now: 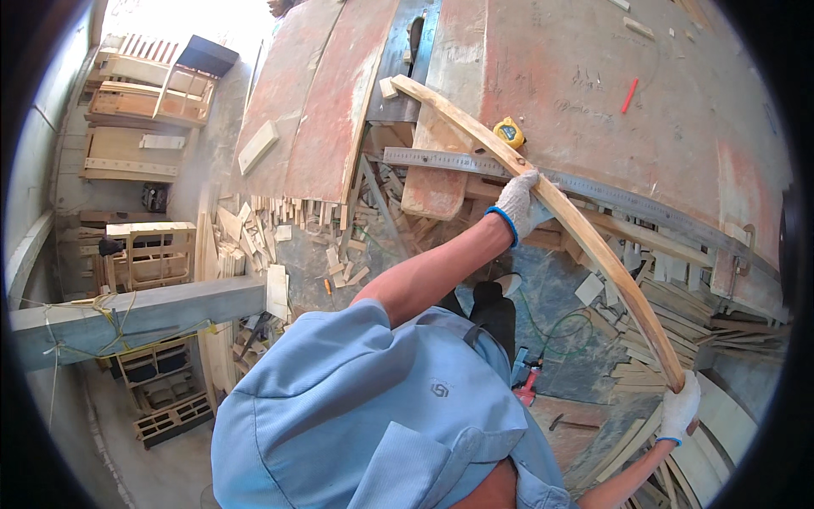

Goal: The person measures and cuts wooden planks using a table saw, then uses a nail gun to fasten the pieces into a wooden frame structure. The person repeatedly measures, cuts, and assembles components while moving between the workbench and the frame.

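The left hand (519,206), in a white knitted glove with a blue cuff, was curled snugly around a long curved wooden strip (587,234) partway along its length, with no slack showing between glove and wood. The right hand (681,409), gloved the same way, was closed around the strip near its lower end, though some of its fingers were hidden from view. Between the two hands the strip bowed outward, and beyond the left hand it ran up over the worn, reddish worktable (585,51). I could not tell whether its upper end rested on the surface; that end lay near a small wooden block (388,88) and a metal strip (397,42) set into the tabletop.

A yellow tape measure (509,132) sat just beside the wooden strip, and a long metal ruler (424,159) passed beneath it close to the left hand. Farther across the table lay a thin red stick (629,95), and toward the other side a pale wood piece (258,147).

Below the table edge, offcuts (248,231) were heaped on the floor, and a red tool (527,388) lay near a green hose (555,348). Well off to the left stood wooden frames (153,254), near a grey beam (178,312) wrapped with yellow cord (114,321)
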### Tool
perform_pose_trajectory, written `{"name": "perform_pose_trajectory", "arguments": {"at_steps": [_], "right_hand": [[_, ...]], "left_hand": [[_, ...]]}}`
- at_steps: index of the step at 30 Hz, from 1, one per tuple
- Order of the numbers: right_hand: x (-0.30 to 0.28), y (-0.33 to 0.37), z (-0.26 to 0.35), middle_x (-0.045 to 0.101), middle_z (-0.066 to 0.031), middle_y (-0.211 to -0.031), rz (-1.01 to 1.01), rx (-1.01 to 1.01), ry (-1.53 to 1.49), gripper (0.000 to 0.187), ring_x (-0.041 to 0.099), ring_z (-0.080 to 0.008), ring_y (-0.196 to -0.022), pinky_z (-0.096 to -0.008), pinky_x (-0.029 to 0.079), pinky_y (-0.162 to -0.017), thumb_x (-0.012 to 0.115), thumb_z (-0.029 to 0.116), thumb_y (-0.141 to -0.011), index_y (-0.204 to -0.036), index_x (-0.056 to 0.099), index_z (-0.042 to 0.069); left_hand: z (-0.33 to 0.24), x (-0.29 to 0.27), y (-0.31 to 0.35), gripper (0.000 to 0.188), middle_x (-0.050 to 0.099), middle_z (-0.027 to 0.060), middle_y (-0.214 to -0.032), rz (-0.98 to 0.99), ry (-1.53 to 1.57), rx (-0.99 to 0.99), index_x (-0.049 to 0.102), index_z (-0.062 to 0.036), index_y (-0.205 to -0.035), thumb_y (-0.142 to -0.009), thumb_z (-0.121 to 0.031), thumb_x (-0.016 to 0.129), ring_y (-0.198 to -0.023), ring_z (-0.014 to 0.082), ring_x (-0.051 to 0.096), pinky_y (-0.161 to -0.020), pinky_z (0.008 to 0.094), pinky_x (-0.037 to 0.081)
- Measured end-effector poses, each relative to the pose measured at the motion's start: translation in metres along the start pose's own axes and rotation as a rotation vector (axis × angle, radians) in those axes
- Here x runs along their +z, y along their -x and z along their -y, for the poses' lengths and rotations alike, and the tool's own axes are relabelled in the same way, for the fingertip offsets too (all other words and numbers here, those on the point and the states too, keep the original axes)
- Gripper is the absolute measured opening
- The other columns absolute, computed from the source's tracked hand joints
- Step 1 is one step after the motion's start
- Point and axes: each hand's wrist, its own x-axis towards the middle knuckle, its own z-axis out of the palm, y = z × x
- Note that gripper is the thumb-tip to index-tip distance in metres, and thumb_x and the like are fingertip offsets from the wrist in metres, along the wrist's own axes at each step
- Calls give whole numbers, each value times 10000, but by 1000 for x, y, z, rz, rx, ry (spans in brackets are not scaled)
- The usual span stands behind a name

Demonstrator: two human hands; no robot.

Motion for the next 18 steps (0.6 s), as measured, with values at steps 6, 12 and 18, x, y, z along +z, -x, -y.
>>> {"name": "perform_pose_trajectory", "arguments": {"at_steps": [6,12,18], "right_hand": [[-5,29,29,624,-237,-905,16,8,-33,318,601,-470,-930,-509,472,-801,710,-15,-666,-962,598,2],[0,99,100,642,-242,-897,34,87,1,305,629,-462,-921,-488,496,-802,705,-6,-698,-993,630,7],[35,221,167,608,-248,-794,-66,182,-8,230,609,-492,-824,-517,493,-729,708,4,-689,-881,584,-17]], "left_hand": [[-17,-18,18,295,545,256,-1203,34,-80,21,412,-44,-1251,-1035,-215,518,-1128,428,604,-1023,642,502],[-59,-44,47,238,560,221,-1164,78,-147,-5,456,-35,-1174,-1011,-184,542,-1128,403,609,-1035,621,501],[-90,-83,96,223,606,210,-1149,154,-238,-134,475,-65,-1163,-1017,-218,545,-1095,396,634,-1016,612,501]]}}
